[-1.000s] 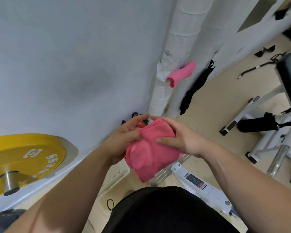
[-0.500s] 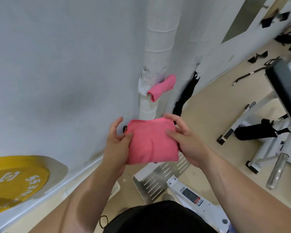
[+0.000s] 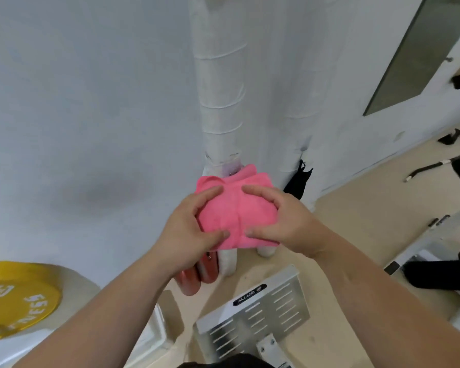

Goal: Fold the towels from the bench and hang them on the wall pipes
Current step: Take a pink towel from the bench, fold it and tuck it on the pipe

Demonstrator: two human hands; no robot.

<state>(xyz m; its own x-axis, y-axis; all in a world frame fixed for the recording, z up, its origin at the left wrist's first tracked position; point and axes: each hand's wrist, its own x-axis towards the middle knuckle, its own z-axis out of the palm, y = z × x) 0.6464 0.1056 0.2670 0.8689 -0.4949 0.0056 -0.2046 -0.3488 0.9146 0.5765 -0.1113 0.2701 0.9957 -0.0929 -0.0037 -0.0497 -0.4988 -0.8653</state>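
A folded pink towel (image 3: 235, 212) is held flat in front of the white wrapped wall pipes (image 3: 219, 102). My left hand (image 3: 189, 229) grips its left edge, thumb on the lower front and fingers on top. On the right edge my right hand (image 3: 279, 221) holds it the same way. Just behind the held towel, another pink towel (image 3: 246, 171) sticks out from the left pipe, mostly hidden. A black cloth (image 3: 298, 180) hangs from the right pipe.
A yellow weight plate (image 3: 14, 301) is at the lower left against the wall. Red objects (image 3: 197, 274) stand at the pipe base. A slotted metal footplate (image 3: 258, 306) lies on the floor below my hands. Black gym gear (image 3: 436, 272) is at the right.
Both hands have carried the folded towel up and forward until it overlaps the pink towel on the pipe. The view has moved closer to the pipes.
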